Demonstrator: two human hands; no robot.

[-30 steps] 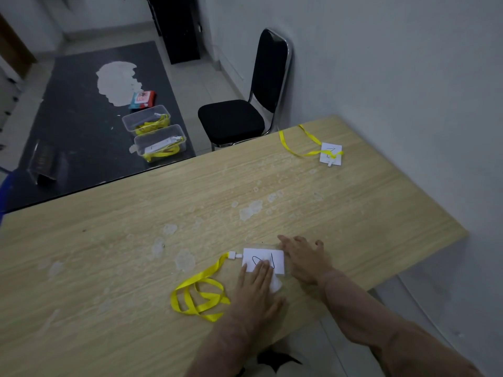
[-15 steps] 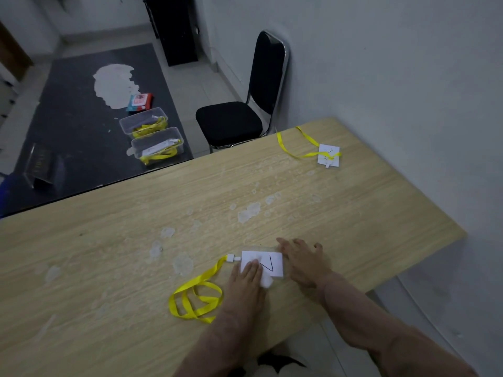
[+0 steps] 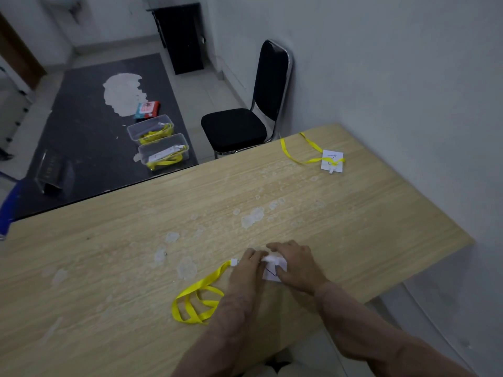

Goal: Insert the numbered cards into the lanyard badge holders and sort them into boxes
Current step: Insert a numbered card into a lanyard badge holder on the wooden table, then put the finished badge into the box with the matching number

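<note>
**Table** point(image 3: 136, 268). Pale wood-grain top with dull patches. It carries both lanyard sets.

**Boxes** point(image 3: 163, 153). Two clear plastic tubs on the dark floor mat beyond the table's far edge, well apart from the work. Each already holds yellow ribbon. Judged light and rigid, best lifted by the rim.

**Lanyard** point(image 3: 198, 297). Yellow ribbon lying in loose loops on the table, just left of the left forearm. Soft and limp, and likely to trail or snag. Judged best gathered into the palm before carrying, not dragged by the holder.

**Second lanyard set** point(image 3: 332, 160). At the far right corner of the table, with its ribbon crossing a white card. Untouched.

**Left hand** point(image 3: 249, 268). Laid flat with the fingers fairly straight, pressing down the holder's clip end.

**Right hand** point(image 3: 296, 265). Fingers curled over the card's far edge and thumb at the near edge, gripping it.

**Badge holder**. A clear sleeve beneath both hands; its outline is too faint to trace. Judged thin, flexible and slippery, so the mouth end should be pinned down to keep it from sliding.

**Numbered card** point(image 3: 273, 270). White paper with an inked mark, lying between the hands near the table's front edge. Light and easily creased. It should be held by opposite edges and fed in square.

**Clip** point(image 3: 234, 262). A small white connector joining the ribbon to the holder, just beside the left fingertips.
</note>
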